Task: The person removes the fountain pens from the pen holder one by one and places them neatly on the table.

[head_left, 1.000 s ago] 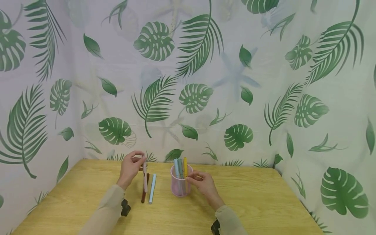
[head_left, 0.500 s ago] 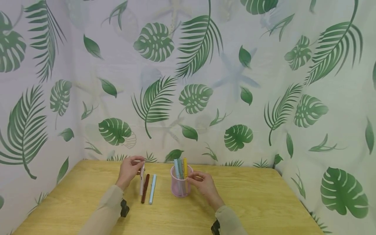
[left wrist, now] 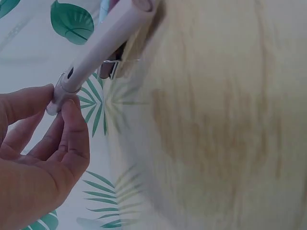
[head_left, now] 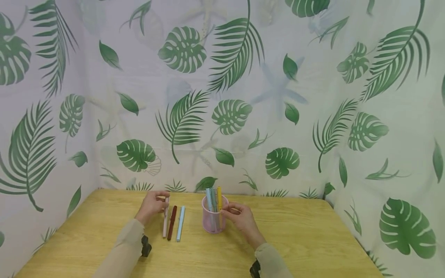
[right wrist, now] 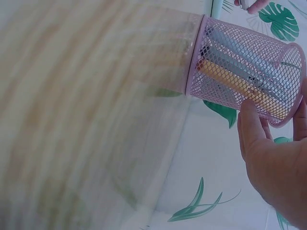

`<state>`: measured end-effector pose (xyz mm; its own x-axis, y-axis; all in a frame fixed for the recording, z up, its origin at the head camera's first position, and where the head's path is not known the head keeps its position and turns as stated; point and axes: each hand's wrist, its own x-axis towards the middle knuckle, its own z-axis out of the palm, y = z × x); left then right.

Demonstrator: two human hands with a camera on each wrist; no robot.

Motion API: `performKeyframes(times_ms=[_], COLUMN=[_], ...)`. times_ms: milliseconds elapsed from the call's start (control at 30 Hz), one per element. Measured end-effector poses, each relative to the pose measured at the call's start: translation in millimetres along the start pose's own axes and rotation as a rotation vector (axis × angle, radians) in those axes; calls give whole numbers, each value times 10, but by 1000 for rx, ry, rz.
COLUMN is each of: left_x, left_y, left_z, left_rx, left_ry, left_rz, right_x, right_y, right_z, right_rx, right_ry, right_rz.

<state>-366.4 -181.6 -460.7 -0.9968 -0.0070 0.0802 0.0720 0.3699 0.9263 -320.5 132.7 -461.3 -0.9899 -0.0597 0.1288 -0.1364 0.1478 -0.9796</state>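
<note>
My left hand point(head_left: 152, 206) pinches the far end of a pale pink pen point(left wrist: 103, 48) between thumb and fingertips. The pen's near end points toward me, low over the table, left of a dark brown pen point(head_left: 172, 223) and a light blue pen point(head_left: 180, 224) lying side by side. A pink mesh pen holder point(right wrist: 225, 43) stands upright to their right. Inside it are a yellow pen point(head_left: 219, 197), a light blue one and a grey-green one. My right hand point(head_left: 243, 220) holds the holder at its right side, fingers at the rim and on the mesh.
The wood-grain table point(head_left: 295, 239) reaches back to a pale curtain point(head_left: 243, 77) printed with green leaves, which also hangs along both sides. A black wrist camera point(head_left: 146, 246) sits on the left sleeve, another point(head_left: 255, 269) on the right.
My left hand has lowered and moved slightly left, bringing the pale pink pen from over the brown pen down to its left side. The right hand and pen holder have stayed put.
</note>
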Motion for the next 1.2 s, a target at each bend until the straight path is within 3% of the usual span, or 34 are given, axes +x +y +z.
performKeyframes(times_ms=[433,767,1033,1200], left_x=[-3,4,58,52], left_y=[-143,-191,-201,-189], left_z=[-19,-24,11,14], left_rx=[-20,-3,145,139], left_ry=[-68,-70,-32,-15], left_rz=[-97,-135,-133,-158], right_x=[17,-173,-16,-16], right_y=[58,-261,12,33], right_z=[1,9,17,7], right_rx=[5,1,23,17], right_ry=[3,-13,6,7], right_rz=[-11,-21,-28,-22])
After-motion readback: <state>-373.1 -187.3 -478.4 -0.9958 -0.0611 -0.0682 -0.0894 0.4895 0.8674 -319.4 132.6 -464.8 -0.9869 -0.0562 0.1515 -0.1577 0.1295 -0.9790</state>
